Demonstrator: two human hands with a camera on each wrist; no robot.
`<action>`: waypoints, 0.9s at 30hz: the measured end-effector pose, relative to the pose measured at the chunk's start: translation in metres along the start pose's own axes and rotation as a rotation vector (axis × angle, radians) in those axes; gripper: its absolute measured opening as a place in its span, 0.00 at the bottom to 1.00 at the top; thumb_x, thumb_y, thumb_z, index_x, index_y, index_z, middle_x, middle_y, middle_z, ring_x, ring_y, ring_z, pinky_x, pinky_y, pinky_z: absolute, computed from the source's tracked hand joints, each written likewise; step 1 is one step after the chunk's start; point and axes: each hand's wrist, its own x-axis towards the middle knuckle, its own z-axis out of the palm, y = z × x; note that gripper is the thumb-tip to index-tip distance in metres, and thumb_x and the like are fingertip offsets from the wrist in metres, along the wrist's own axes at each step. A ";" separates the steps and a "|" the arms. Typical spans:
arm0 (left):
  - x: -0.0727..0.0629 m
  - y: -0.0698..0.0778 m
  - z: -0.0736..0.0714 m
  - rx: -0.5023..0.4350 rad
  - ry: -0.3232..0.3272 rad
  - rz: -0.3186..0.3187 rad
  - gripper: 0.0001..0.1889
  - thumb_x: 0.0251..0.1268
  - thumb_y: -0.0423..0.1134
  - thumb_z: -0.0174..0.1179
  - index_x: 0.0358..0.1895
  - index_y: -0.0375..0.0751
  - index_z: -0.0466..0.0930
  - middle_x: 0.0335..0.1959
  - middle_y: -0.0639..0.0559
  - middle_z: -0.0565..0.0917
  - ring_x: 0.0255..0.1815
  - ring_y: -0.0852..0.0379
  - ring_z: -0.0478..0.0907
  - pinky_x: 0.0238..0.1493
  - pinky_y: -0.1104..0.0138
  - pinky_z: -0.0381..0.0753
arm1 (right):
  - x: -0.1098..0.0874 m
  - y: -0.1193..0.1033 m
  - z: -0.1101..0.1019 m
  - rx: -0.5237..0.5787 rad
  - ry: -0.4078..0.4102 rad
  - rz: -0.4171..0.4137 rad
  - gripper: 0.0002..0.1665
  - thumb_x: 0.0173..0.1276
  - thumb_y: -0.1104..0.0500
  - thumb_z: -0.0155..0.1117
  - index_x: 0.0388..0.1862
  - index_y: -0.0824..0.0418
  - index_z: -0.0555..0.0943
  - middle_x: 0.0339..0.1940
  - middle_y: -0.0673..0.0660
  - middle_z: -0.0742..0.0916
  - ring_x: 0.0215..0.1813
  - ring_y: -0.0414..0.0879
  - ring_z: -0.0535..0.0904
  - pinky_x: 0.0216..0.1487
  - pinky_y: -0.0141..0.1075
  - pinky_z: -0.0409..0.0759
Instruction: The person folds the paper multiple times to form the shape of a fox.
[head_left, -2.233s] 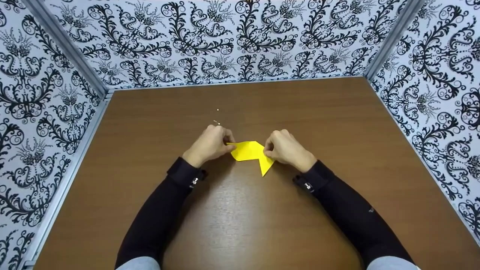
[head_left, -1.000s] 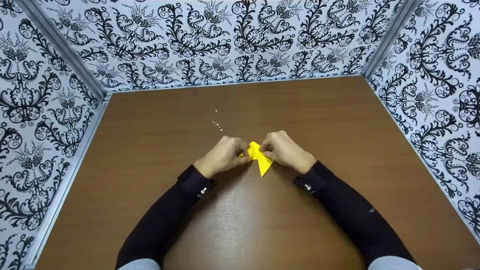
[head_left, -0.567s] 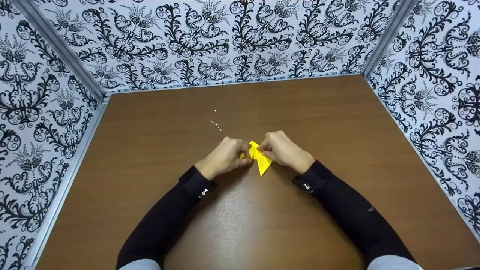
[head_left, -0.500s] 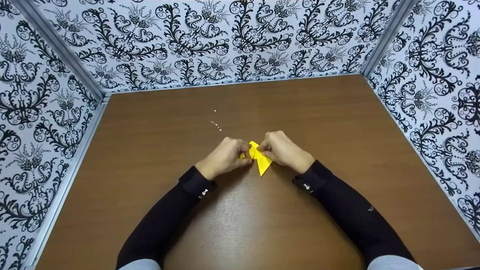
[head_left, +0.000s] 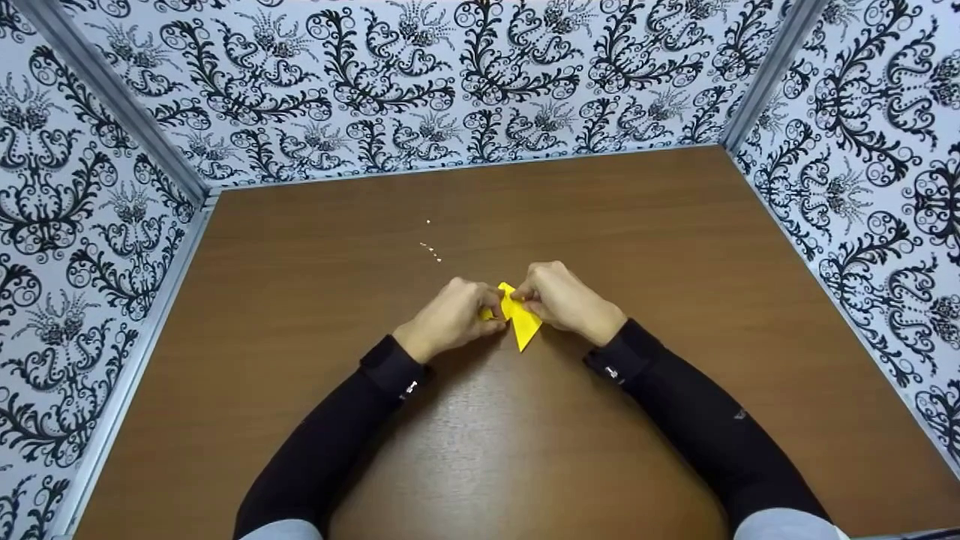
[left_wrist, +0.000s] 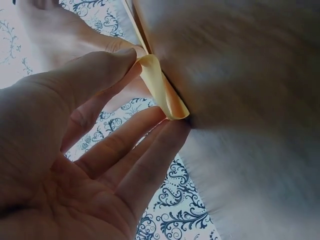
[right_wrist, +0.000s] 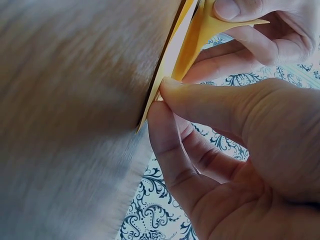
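A yellow sheet of folded paper (head_left: pixel 525 322) lies between the two hands at the middle of the table, one pointed corner toward the person. My left hand (head_left: pixel 455 315) pinches its left part, thumb on the near side and fingertips behind. In the left wrist view the paper (left_wrist: pixel 159 85) curls over into a rounded loop at those fingertips. My right hand (head_left: pixel 566 300) holds the right part between thumb and index finger, close over the tabletop. In the right wrist view the paper (right_wrist: pixel 187 45) stands as a raised flap above a flat lower layer.
Several tiny white specks (head_left: pixel 430 249) lie on the brown table (head_left: pixel 480 450) beyond the left hand. Walls with a black-and-white scroll pattern (head_left: pixel 420 82) close off the back and both sides, joined by grey metal posts (head_left: pixel 112 97).
The left hand has moved right toward the right hand, bending the paper's left part over, so less yellow shows between them. The right hand has stayed nearly still.
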 end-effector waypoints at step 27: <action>-0.007 -0.004 -0.003 0.050 -0.114 0.067 0.12 0.70 0.42 0.86 0.51 0.43 1.01 0.61 0.40 0.93 0.59 0.43 0.94 0.60 0.56 0.96 | -0.002 0.000 -0.002 0.027 -0.007 -0.004 0.15 0.73 0.77 0.75 0.53 0.67 0.98 0.43 0.65 0.95 0.47 0.58 0.93 0.46 0.45 0.93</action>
